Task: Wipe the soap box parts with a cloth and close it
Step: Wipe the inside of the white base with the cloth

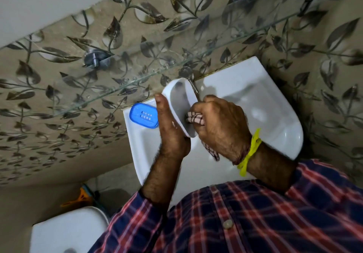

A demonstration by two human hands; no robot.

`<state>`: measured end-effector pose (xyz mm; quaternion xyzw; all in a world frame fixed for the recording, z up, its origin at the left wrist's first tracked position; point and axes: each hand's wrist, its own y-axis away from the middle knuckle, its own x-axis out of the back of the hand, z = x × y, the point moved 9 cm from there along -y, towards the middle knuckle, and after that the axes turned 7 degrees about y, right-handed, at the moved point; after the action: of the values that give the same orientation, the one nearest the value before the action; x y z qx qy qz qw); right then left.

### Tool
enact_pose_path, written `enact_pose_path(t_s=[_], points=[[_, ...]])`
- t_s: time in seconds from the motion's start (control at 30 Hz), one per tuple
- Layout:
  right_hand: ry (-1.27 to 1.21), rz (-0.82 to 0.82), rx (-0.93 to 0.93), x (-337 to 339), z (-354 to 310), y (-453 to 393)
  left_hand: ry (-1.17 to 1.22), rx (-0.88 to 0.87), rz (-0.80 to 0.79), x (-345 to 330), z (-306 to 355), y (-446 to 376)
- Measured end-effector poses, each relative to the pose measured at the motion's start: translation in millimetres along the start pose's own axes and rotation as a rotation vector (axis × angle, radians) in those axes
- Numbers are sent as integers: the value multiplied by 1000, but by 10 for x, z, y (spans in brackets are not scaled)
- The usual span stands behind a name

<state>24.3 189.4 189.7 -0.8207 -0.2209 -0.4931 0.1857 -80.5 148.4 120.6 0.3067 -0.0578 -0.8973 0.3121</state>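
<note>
My left hand grips a white soap box half from its left side and holds it tilted over the washbasin, hollow side facing right. My right hand holds a bunched red-and-white checked cloth and presses it into the hollow of that half; a tail of the cloth hangs below the hand. The blue perforated soap box part lies flat on the basin's left rim, just left of my left thumb.
A white washbasin is fixed to a leaf-patterned tiled wall, with a metal tap behind the white half. A glass shelf runs across the wall above. A white toilet cistern stands at lower left.
</note>
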Motion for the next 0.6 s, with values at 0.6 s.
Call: enact_pose_path(t_s=[0.6], points=[[26, -128, 125, -85, -136, 63, 12, 38, -12, 15, -6, 3]])
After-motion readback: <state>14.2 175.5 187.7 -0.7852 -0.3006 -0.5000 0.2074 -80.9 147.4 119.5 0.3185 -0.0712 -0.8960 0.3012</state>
